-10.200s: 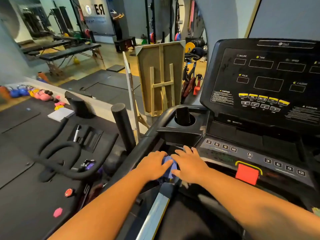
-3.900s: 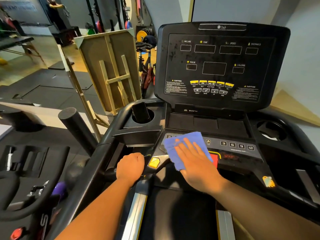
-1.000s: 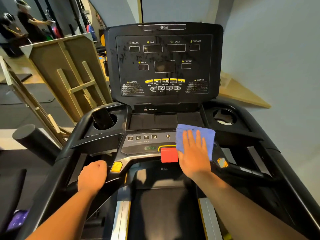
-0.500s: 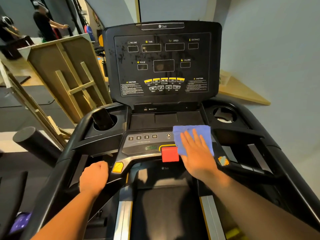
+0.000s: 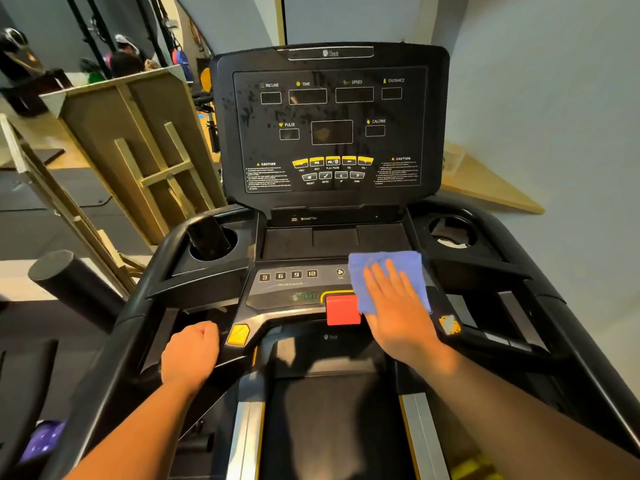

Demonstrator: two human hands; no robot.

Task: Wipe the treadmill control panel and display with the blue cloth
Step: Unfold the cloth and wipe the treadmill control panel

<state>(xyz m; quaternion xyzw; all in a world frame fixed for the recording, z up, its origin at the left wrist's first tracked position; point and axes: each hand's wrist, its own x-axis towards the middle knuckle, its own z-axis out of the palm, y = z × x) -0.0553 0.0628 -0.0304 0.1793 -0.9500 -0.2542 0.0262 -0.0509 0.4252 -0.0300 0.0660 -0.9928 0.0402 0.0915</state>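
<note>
The blue cloth lies flat on the right half of the treadmill's lower control panel, just right of the red stop button. My right hand presses on it with fingers spread, palm down. The cloth covers the right-side buttons. My left hand is closed around the left handrail beside a yellow tab. Above stands the black display, smudged on its left side.
A dark object stands in the left cup holder; the right cup holder is at the far right. Wooden frames lean to the left. A grey wall is close on the right. A person is at the far left.
Over the last second the cloth and my right hand have shifted slightly to the left along the lower panel. My left hand stays on the handrail.
</note>
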